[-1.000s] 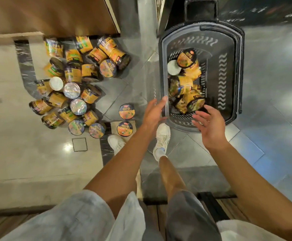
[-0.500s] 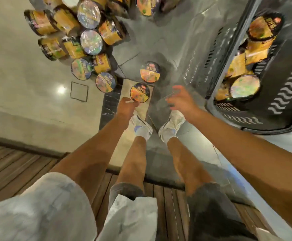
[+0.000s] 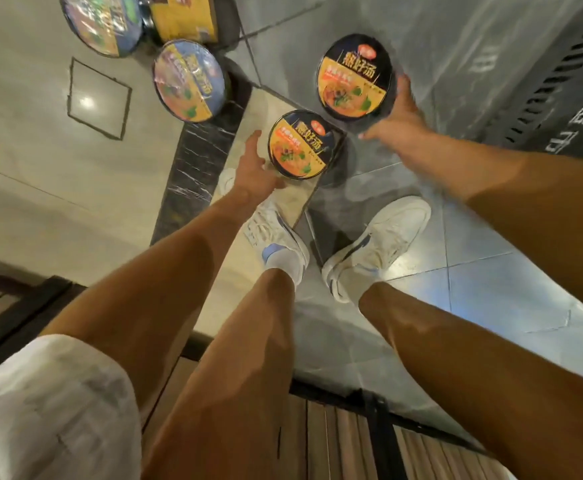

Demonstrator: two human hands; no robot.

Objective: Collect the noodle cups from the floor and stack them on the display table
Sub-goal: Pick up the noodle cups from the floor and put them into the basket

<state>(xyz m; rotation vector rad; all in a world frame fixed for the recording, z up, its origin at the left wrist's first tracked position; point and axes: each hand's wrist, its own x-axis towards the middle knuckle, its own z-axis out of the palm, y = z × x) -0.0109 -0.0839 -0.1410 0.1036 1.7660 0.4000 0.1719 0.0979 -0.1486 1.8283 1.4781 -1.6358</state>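
Reaching down from the head view toward two upright noodle cups on the floor, lids up, no long axis to line up with. Left hand (image 3: 253, 171) spread, thumb and fingers straddling the left side of the nearer cup (image 3: 300, 144), touching or just short of its wall; grip not closed as far as can be told. Right hand (image 3: 395, 119) cupped against the right and near side of the farther cup (image 3: 355, 77), fingers wrapping the rim, contact likely but blurred. Each hand nearest its own cup, nearer cup standing just beyond the left shoe (image 3: 266, 230). More cups (image 3: 189, 85) toward the top left edge, cut off by the frame. Fingertips behind both cups hidden; dark basket (image 3: 560, 109) at right only partly seen; display table out of view.
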